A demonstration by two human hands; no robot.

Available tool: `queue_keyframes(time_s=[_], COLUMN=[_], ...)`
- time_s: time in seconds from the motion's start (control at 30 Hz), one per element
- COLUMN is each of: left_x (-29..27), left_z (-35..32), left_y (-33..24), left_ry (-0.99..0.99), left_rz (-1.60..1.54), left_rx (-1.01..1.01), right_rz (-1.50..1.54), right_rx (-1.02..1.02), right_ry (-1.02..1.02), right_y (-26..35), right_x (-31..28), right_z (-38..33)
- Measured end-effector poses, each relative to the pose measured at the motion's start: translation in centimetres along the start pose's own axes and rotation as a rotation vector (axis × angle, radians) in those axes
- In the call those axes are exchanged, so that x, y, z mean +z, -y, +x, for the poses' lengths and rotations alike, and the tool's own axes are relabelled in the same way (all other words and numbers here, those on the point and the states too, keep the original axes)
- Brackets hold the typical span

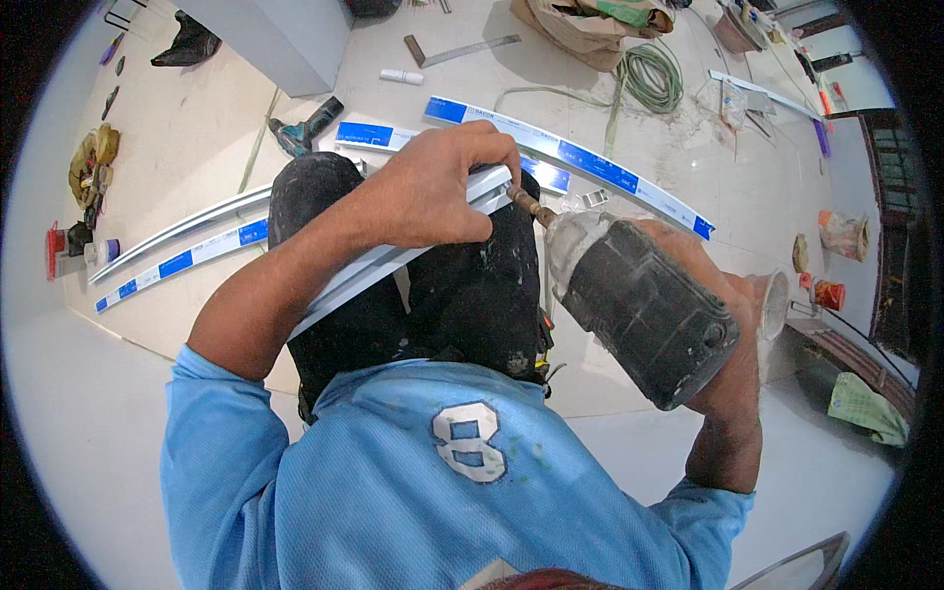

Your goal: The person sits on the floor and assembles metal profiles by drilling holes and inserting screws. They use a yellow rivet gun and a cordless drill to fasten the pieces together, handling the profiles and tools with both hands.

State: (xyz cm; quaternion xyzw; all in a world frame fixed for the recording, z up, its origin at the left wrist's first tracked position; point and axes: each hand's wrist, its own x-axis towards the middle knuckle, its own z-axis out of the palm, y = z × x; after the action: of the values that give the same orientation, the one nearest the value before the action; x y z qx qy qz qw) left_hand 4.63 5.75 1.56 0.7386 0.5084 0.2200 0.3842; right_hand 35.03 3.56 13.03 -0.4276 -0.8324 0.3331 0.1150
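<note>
My left hand [423,187] is closed around a white metal channel [359,277] near its far end. The channel slants across my lap, its near end hidden by my left arm and body. My right hand [710,270] grips a worn dark power drill [644,310] with a scuffed grey nose; the drill hides most of those fingers. Its rusty-brown bit [531,205] points left and meets the channel's end, just beside my left fingertips. Whether the bit has entered the metal, I cannot tell.
Blue-and-white labelled strips [600,167] lie on the floor beyond my knees, with others [177,264] at left. Past them are a teal cordless tool [307,128], a white marker [401,76], a try square [462,51], a coiled green hose [651,79] and a brown bag [570,34]. A pillar [285,39] stands far left.
</note>
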Motion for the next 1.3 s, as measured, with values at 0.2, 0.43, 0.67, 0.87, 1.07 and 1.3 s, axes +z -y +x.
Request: queue_keyframes(time_s=[0.2,0.43,0.67,0.87,1.07,1.3], left_x=[0.0,0.2,0.1,0.2,-0.2,-0.2], left_z=[0.1,0.1,0.2,0.4,0.7,1.0], left_y=[0.0,0.5,0.1,0.6,0.8,1.4], left_ry=[0.003,0.004,-0.001,-0.002,-0.003,0.018], left_rz=[-0.008,0.027,-0.011,-0.029,-0.057,-0.114], left_rx=[-0.015,0.032,-0.001,0.053,0.066,0.044], right_rz=[-0.047,-0.049,-0.053,-0.085,-0.057,-0.08], right_rx=[-0.053,-0.004,-0.014,-0.075,-0.074,-0.044], right_ry=[0.0,-0.02,-0.022,0.042,0.069,0.063], right_y=[-0.2,0.4,0.5,0.4,0.4,1.4], right_x=[-0.2,-0.2,-0.3,-1.5,-2.0,-2.1], right_z=[0.1,0.0,0.4,1.5,2.3,2.4])
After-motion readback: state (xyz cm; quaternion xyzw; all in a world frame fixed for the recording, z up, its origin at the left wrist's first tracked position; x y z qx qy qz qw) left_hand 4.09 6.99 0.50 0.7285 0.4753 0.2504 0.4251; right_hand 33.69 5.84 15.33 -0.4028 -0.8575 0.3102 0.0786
